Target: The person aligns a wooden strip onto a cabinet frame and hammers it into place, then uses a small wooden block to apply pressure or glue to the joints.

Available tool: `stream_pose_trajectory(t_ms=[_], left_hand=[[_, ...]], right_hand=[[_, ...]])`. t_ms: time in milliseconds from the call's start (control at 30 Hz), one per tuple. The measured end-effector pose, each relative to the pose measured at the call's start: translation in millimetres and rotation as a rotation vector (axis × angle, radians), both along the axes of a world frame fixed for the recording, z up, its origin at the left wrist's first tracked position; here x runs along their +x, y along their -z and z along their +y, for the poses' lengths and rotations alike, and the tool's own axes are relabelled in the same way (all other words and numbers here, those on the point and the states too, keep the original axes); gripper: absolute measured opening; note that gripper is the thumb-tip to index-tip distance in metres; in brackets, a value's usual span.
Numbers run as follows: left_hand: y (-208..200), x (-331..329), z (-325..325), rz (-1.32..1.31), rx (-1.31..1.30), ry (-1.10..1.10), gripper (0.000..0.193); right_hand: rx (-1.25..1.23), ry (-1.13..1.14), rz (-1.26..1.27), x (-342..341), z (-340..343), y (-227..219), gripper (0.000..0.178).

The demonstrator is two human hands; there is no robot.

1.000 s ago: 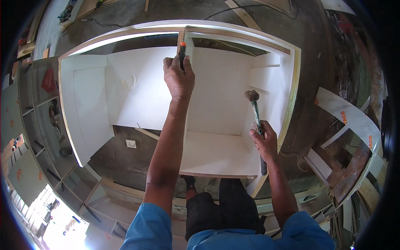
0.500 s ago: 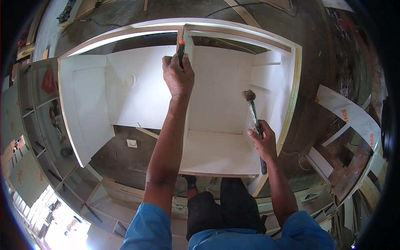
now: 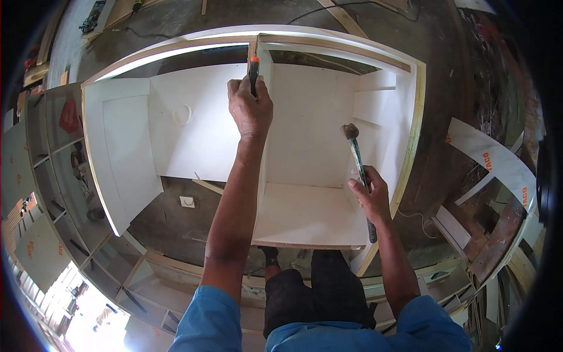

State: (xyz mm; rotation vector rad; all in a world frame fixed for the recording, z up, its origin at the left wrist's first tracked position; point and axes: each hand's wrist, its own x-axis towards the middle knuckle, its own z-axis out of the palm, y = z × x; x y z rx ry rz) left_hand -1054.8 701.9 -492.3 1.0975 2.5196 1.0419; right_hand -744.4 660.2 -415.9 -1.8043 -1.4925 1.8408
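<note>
A white cabinet carcass (image 3: 123, 152) lies open-faced below me, split by an upright divider panel (image 3: 265, 70). My left hand (image 3: 250, 108) is stretched far forward and grips a tool with an orange and black handle (image 3: 253, 69) held against the top end of the divider, at the cabinet's far rail. My right hand (image 3: 370, 196) holds a hammer (image 3: 355, 154) by its dark handle, head pointing up and away, hovering over the right compartment, apart from the panels.
Plywood strips and offcuts (image 3: 492, 164) lie on the dark floor to the right. Grey shelving units (image 3: 53, 176) stand at the left. A loose white panel (image 3: 311, 214) forms the right compartment's floor. My dark-trousered legs (image 3: 316, 287) stand at the cabinet's near edge.
The hammer head has risen slightly and my right hand has shifted a little upward. My left hand stays on the tool at the divider's top.
</note>
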Motion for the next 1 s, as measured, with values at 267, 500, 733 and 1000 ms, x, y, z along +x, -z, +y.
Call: stream_pose_trajectory(t_ms=[267, 500, 733, 1000], left_hand=[[2.2, -0.2, -1.3, 0.011, 0.005, 0.007, 0.025], [4.1, 0.3, -1.4, 0.008, 0.022, -0.001, 0.025], [5.7, -0.2, 1.4, 0.051, 0.012, 0.008, 0.024], [8.0, 0.9, 5.9, 0.125, -0.031, 0.002, 0.021]], right_hand=[[-0.045, 0.018, 0.0, -0.3, -0.6, 2.5, 0.035], [-0.013, 0.007, 0.016, -1.7, -1.6, 4.5, 0.035], [-0.03, -0.001, 0.009, -4.1, 0.0, 3.1, 0.035], [-0.048, -0.004, 0.033, -4.9, -0.8, 3.1, 0.037]])
